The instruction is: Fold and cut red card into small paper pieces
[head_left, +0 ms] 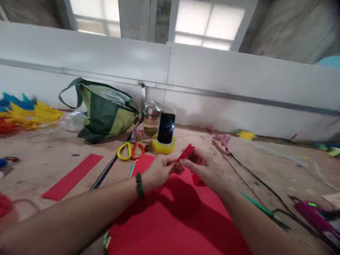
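Note:
Both my hands meet above a large red sheet (172, 219) lying on the workbench. My left hand (159, 171), with a green bead bracelet (139, 185) at the wrist, pinches a small red paper piece (186, 153). My right hand (203, 166) grips the same piece from the other side. The piece sticks up between the fingertips. Another bit of red paper shows under my right palm.
A red strip (73, 176) lies to the left. Scissors with yellow and red handles (126, 151), a phone (166, 128) leaning on a yellow tape roll (163, 147), a jar (152, 118) and a green bag (105, 111) stand behind. Cables (255, 177) and a purple tool (316, 212) lie to the right.

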Demonstrator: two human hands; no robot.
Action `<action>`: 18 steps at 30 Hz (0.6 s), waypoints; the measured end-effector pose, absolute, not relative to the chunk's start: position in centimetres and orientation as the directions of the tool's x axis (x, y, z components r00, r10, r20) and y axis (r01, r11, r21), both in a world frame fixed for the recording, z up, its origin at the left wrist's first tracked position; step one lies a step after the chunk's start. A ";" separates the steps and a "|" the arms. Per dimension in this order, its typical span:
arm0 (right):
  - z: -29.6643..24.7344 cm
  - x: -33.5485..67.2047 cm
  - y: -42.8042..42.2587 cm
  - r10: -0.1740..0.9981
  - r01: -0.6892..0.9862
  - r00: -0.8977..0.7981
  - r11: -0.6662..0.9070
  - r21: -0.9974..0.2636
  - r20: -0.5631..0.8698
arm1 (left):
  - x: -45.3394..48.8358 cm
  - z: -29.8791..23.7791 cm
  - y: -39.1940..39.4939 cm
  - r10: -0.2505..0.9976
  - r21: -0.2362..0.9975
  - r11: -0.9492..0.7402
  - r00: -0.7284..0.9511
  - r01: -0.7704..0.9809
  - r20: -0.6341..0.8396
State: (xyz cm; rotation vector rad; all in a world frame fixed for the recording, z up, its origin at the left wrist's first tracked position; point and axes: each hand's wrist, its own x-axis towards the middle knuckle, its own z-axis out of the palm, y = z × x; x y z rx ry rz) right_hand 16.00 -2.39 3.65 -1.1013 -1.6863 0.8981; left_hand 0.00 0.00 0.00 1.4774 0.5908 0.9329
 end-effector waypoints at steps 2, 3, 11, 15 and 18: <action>3.3 15.9 -2.2 0.939 0.300 -0.206 0.327 -0.896 0.274 | 0.1 0.0 -0.4 0.812 0.980 -0.139 0.550 -0.144 0.196; 3.2 15.8 -2.2 0.942 0.300 -0.206 0.320 -0.899 0.266 | 0.1 0.0 -0.5 0.813 0.980 -0.144 0.549 -0.134 0.195; 3.1 15.8 -2.2 0.943 0.225 -0.161 0.322 -0.920 0.291 | 0.3 0.5 -1.1 0.833 0.968 -0.244 0.500 -0.052 0.237; 3.0 16.0 -2.3 0.898 0.307 -0.194 0.437 -0.845 0.394 | 0.2 0.4 -1.1 0.828 0.967 -0.253 0.507 -0.042 0.239; 2.8 16.2 -2.4 0.813 0.388 -0.235 0.581 -0.716 0.532 | 0.1 0.4 -1.1 0.825 0.968 -0.248 0.514 -0.044 0.235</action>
